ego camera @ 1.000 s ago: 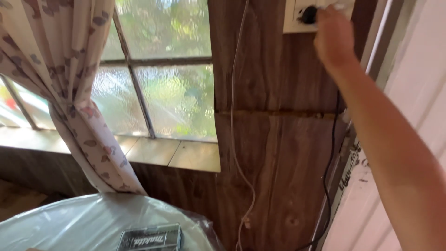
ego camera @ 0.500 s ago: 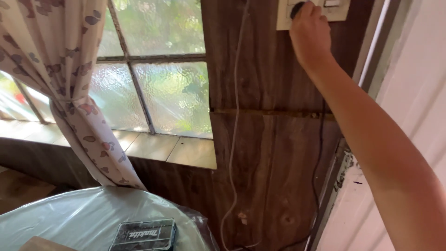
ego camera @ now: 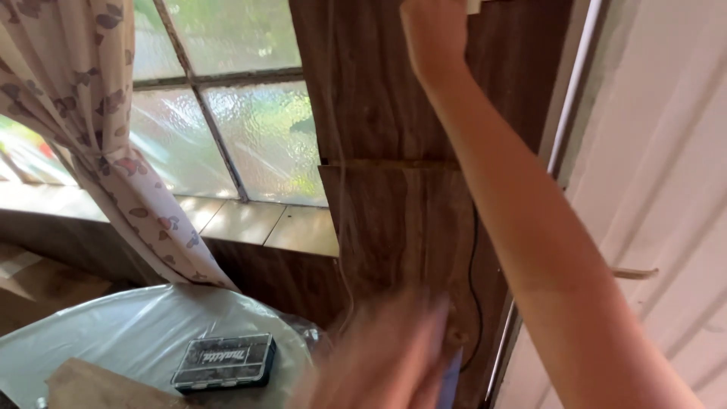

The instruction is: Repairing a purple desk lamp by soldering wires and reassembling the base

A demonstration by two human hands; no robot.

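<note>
My right hand (ego camera: pixel 433 34) is raised against the dark wooden wall panel (ego camera: pixel 379 212), at the top edge of the view. Its fingers are cut off by the frame. A corner of a white outlet plate (ego camera: pixel 474 6) shows just beside it. A thin black cable (ego camera: pixel 474 265) runs down the wall under my forearm. My left hand (ego camera: pixel 386 356) is low in the middle, heavily blurred, in front of the wall. A bluish patch shows at its right edge; I cannot tell whether the hand holds anything.
A frosted window (ego camera: pixel 250 129) with a butterfly-print curtain (ego camera: pixel 91 136) fills the left. Below it stands a round table under clear plastic (ego camera: pixel 113 333), with a black flat case (ego camera: pixel 225 362) on it. A white door frame (ego camera: pixel 651 189) is on the right.
The view has tilted down, so the outlet and my right hand's fingers have slid out at the top. My left hand has come up into view at the bottom, blurred.
</note>
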